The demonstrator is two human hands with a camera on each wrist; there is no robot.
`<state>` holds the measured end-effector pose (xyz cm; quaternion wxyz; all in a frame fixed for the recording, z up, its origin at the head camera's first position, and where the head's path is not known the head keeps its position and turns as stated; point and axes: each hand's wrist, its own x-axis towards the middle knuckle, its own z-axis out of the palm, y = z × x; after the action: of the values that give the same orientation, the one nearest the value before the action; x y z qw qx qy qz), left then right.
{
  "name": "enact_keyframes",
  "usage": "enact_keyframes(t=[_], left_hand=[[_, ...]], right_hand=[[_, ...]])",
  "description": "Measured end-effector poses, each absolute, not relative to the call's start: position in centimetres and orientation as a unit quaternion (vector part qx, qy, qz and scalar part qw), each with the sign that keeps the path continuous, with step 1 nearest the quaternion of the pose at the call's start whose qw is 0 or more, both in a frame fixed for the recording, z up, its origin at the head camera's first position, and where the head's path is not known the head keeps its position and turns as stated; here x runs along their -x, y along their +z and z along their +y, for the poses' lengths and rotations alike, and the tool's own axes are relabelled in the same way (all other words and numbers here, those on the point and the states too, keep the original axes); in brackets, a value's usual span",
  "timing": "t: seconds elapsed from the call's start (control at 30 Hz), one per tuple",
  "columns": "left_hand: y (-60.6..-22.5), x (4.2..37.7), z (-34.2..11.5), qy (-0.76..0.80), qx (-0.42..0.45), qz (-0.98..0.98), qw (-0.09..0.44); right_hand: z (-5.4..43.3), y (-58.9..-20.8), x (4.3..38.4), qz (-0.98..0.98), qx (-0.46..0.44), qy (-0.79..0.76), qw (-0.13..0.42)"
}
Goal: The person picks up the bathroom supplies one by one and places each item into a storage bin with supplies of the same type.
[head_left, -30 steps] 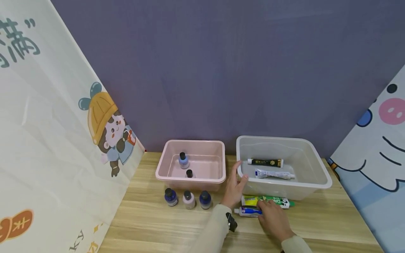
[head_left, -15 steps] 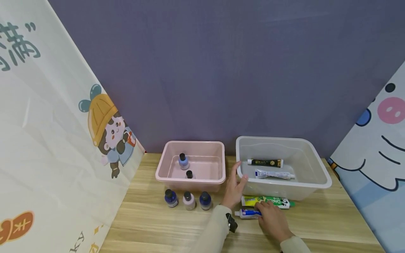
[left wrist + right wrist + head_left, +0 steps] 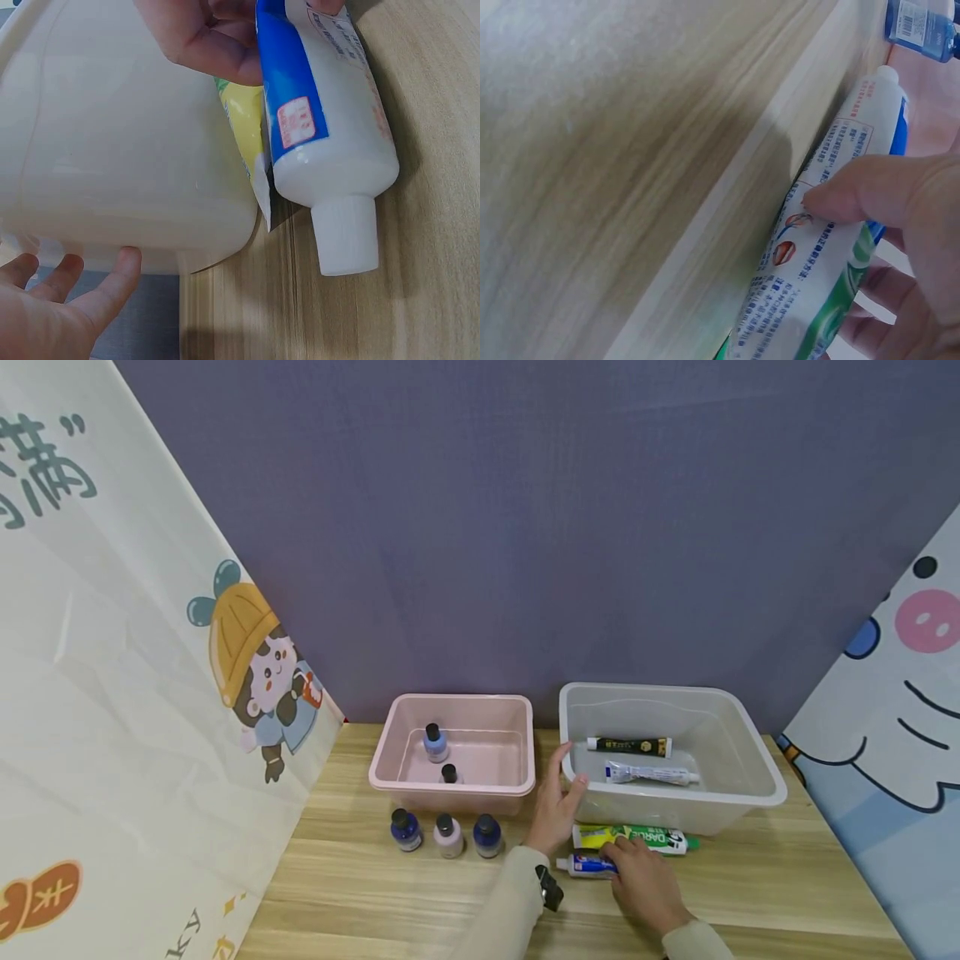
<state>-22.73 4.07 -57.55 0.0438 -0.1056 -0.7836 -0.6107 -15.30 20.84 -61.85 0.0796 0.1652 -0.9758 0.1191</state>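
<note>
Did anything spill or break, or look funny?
Nothing stands out. The three bottles in front of the pink bin stand upright, the blue tube in the right hand's grip has its cap on, and I see no spill.

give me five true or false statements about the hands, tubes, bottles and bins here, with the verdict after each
1. The right hand pinches the blue-and-white tube. True.
2. Three bottles stand on the table in front of the pink bin. True.
3. The left hand is holding a bottle. False: it holds none and is at the white bin.
4. The white bin has three tubes in it. False: it has two, a black tube and a pale tube.
5. The green-and-yellow tube lies outside the white bin. True.
</note>
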Motion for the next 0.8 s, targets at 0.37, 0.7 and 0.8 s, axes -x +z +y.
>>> enact_keyframes(t=[0.37,0.7,0.8], left_hand=[[-57.7,22.9,4.1,-0.611,0.109,-0.783,0.043],[-57.7,23.0,4.0,-0.606,0.113,-0.786,0.049],[-57.8,23.0,4.0,-0.609,0.110,-0.784,0.046]], right_hand=[[21.4,-61.6,15.3,-0.975,-0.165,0.126,0.078],[22.5,-60.4,15.6,-0.970,-0.169,0.124,0.125],[22.9,-59.8,15.7,-0.968,-0.171,0.121,0.140]])
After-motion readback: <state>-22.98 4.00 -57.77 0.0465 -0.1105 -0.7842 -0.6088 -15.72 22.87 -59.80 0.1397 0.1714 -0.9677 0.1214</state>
